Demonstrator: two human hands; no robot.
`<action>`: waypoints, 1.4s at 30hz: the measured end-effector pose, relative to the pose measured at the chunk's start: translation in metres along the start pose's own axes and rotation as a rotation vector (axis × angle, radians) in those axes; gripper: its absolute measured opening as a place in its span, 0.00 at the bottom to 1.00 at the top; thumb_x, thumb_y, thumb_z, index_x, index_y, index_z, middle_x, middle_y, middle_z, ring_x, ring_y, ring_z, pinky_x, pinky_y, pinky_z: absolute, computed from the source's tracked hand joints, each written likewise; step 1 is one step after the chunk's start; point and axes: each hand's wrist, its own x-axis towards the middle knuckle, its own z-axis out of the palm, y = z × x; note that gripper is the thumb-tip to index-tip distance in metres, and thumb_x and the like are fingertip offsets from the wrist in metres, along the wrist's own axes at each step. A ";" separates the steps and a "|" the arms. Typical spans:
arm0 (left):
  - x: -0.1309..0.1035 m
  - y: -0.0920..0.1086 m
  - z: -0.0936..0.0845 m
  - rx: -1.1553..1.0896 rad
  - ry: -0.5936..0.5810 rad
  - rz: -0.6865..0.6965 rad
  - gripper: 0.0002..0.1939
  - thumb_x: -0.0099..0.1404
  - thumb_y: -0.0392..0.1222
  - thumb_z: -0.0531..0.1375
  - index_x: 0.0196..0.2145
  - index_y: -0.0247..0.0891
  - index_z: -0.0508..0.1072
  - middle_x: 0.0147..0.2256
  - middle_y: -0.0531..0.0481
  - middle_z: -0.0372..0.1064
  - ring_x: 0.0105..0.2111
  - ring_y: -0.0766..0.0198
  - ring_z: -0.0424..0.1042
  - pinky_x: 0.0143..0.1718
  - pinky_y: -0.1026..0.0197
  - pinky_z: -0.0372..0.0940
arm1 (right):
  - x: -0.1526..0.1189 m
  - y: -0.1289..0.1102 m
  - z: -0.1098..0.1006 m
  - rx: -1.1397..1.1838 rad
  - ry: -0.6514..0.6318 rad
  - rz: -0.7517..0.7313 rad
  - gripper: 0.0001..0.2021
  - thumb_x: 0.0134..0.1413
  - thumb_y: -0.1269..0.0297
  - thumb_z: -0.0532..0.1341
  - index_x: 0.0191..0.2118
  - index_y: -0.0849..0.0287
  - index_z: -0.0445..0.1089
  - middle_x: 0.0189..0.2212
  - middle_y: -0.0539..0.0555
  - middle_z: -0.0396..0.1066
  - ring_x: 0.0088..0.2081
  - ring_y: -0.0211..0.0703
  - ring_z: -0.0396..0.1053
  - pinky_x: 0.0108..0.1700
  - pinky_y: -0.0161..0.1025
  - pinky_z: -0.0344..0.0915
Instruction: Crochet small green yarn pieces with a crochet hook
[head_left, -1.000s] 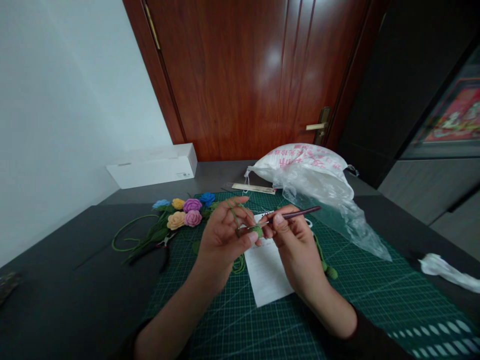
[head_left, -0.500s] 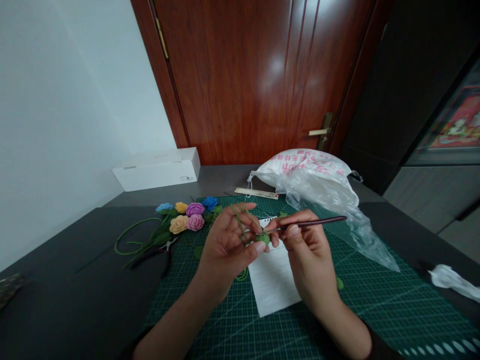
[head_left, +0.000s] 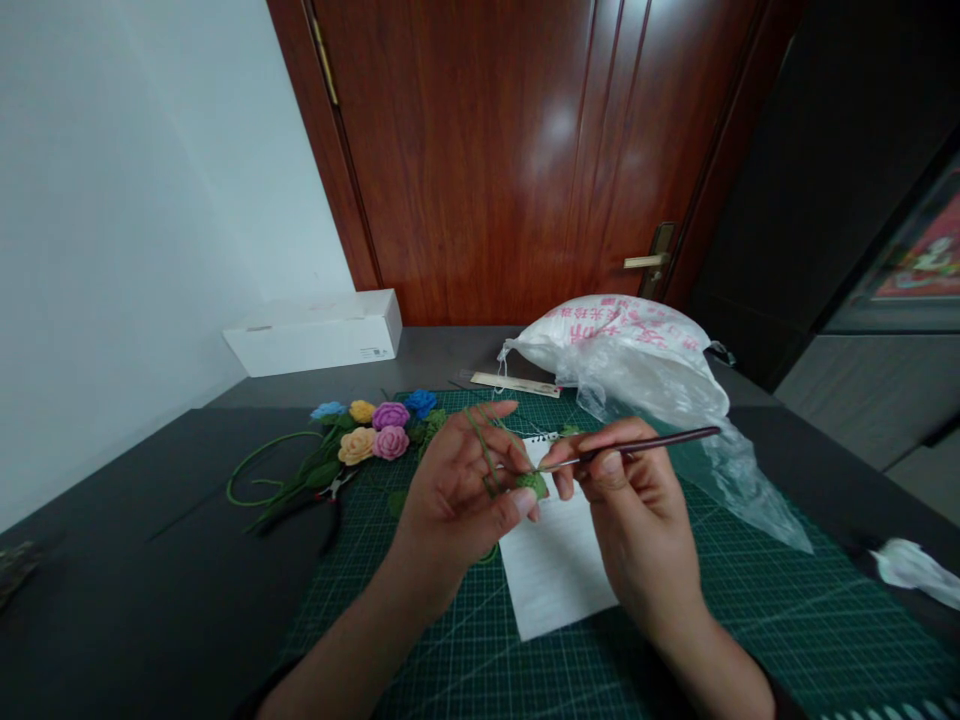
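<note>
Between the thumb and fingers of my left hand (head_left: 457,490) is a small green crochet piece (head_left: 532,485). Green yarn (head_left: 484,445) runs over that hand's raised fingers. My right hand (head_left: 634,500) grips a crochet hook (head_left: 652,443) with a dark handle, its metal tip at the top edge of the crochet piece. Whether a loop sits on the hook is too small to tell. Both hands are held above a sheet of lined paper (head_left: 555,580) lying on the green cutting mat (head_left: 450,650).
Crocheted flowers (head_left: 390,415) in several colours lie at left, with black-handled pliers (head_left: 330,505) beside their stems. Behind the mat are a ruler (head_left: 514,384) and a white printed sack (head_left: 615,335) with clear plastic (head_left: 750,500). A white box (head_left: 315,335) stands at back left.
My right hand and the crochet hook have shifted slightly right, and the hook tip has moved with them. The left hand still pinches the crochet piece. The view has turned a little.
</note>
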 end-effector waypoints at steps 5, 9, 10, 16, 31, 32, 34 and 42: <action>0.001 0.002 0.000 0.006 -0.001 -0.006 0.28 0.61 0.29 0.68 0.56 0.44 0.70 0.38 0.51 0.69 0.34 0.66 0.71 0.33 0.63 0.73 | 0.003 -0.005 -0.004 -0.074 -0.041 -0.047 0.04 0.68 0.61 0.61 0.39 0.52 0.67 0.32 0.50 0.78 0.28 0.40 0.71 0.36 0.42 0.71; 0.000 0.002 -0.002 0.032 0.004 -0.010 0.28 0.60 0.30 0.69 0.56 0.43 0.71 0.37 0.51 0.70 0.34 0.65 0.71 0.33 0.63 0.73 | 0.004 -0.010 -0.007 -0.134 -0.085 -0.110 0.01 0.68 0.64 0.60 0.41 0.53 0.69 0.35 0.52 0.79 0.29 0.40 0.73 0.37 0.43 0.71; 0.000 0.002 -0.002 0.045 0.006 -0.007 0.28 0.60 0.30 0.69 0.56 0.44 0.71 0.37 0.51 0.70 0.35 0.65 0.71 0.34 0.63 0.73 | 0.003 -0.012 -0.008 -0.155 -0.105 -0.128 0.01 0.68 0.65 0.60 0.42 0.53 0.69 0.35 0.52 0.79 0.30 0.41 0.73 0.37 0.43 0.71; 0.000 0.003 0.000 0.131 0.042 0.028 0.28 0.59 0.30 0.69 0.55 0.41 0.71 0.37 0.50 0.70 0.36 0.63 0.71 0.35 0.62 0.72 | 0.003 -0.017 -0.017 -0.383 -0.246 -0.290 0.05 0.69 0.68 0.57 0.45 0.52 0.70 0.37 0.54 0.78 0.35 0.46 0.76 0.40 0.49 0.71; -0.009 0.006 0.012 0.155 0.110 0.119 0.26 0.59 0.27 0.68 0.53 0.48 0.74 0.37 0.53 0.72 0.38 0.65 0.71 0.41 0.64 0.69 | -0.006 -0.033 -0.010 -0.860 -0.371 -0.493 0.19 0.59 0.75 0.57 0.53 0.50 0.69 0.29 0.52 0.79 0.33 0.51 0.77 0.38 0.50 0.74; -0.010 0.007 0.013 0.137 0.113 0.109 0.26 0.60 0.28 0.69 0.53 0.49 0.74 0.38 0.53 0.72 0.38 0.65 0.71 0.40 0.64 0.69 | -0.008 -0.032 -0.010 -0.860 -0.362 -0.505 0.19 0.59 0.75 0.58 0.53 0.51 0.69 0.30 0.52 0.80 0.34 0.51 0.77 0.38 0.50 0.74; -0.011 0.010 0.015 0.084 0.113 0.079 0.26 0.60 0.29 0.69 0.53 0.49 0.74 0.38 0.53 0.71 0.37 0.65 0.71 0.38 0.64 0.69 | -0.012 -0.030 -0.011 -0.865 -0.323 -0.511 0.18 0.59 0.74 0.58 0.52 0.51 0.70 0.33 0.53 0.80 0.36 0.50 0.77 0.39 0.49 0.75; -0.012 0.013 0.021 -0.185 0.127 -0.119 0.28 0.59 0.30 0.69 0.55 0.49 0.70 0.37 0.53 0.69 0.33 0.66 0.69 0.32 0.64 0.70 | -0.019 -0.023 -0.014 -0.719 -0.253 -0.416 0.13 0.60 0.72 0.61 0.48 0.49 0.72 0.32 0.52 0.76 0.36 0.49 0.73 0.36 0.47 0.72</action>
